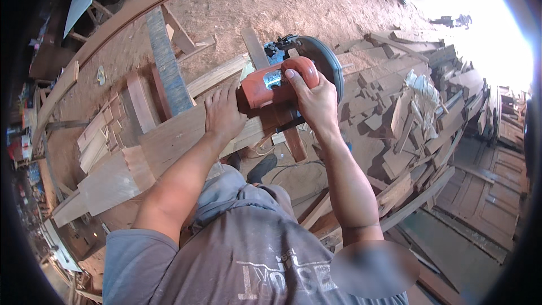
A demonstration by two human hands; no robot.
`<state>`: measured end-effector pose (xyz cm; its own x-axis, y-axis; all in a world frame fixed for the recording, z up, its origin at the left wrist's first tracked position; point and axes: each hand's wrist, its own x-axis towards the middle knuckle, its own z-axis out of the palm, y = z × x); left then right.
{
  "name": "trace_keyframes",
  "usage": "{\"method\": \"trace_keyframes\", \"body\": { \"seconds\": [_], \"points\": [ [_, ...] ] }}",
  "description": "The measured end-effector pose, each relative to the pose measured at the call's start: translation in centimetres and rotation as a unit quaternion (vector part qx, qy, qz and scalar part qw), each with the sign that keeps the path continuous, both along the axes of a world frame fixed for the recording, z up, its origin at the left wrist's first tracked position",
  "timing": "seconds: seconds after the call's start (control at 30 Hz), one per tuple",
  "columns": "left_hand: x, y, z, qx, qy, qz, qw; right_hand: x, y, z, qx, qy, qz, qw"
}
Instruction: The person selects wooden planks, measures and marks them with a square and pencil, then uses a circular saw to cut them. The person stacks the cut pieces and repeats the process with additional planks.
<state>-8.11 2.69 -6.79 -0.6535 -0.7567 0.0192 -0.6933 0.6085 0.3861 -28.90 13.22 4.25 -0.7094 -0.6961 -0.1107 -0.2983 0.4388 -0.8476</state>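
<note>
My right hand (313,99) is wrapped round the rear handle of an orange-red power tool that looks like an electric hand planer (262,89). Its thumb lies along the top of the handle. The planer rests over the right part of a long pale wooden board (175,127), its dark front end facing left. My left hand (224,114) lies flat on the board beside that front end, fingers stretched out and holding nothing. The planer's underside is hidden.
Just behind the planer stands a large grey wheel-like disc (326,59) with blue parts. Offcuts (412,107) are heaped at the right. Wooden doors (491,175) lean at the far right. A blue-stained plank (169,59) slants at the left. Sawdust covers the ground (282,0).
</note>
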Motion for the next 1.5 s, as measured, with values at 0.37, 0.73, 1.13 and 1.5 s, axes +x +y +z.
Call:
{"method": "trace_keyframes", "body": {
  "seconds": [0.37,0.73,1.13,1.5],
  "points": [
    [-0.5,0.4,-1.9,-0.037,-0.005,-0.008,0.999,1.3,22.8,-4.3,-0.211,-0.217,-0.317,0.899],
    [0.3,-0.1,-3.1,-0.008,0.075,-0.044,0.996,0.7,36.5,-41.7,0.301,-0.197,-0.362,0.86],
    [1.6,0.6,-1.6,0.077,0.046,-0.006,0.996,1.1,43.3,-66.3,0.481,-0.254,-0.188,0.818],
    [-0.6,-1.0,-3.0,0.111,0.051,-0.015,0.992,2.1,39.5,-81.2,0.191,-0.38,-0.414,0.805]
  ]
}}
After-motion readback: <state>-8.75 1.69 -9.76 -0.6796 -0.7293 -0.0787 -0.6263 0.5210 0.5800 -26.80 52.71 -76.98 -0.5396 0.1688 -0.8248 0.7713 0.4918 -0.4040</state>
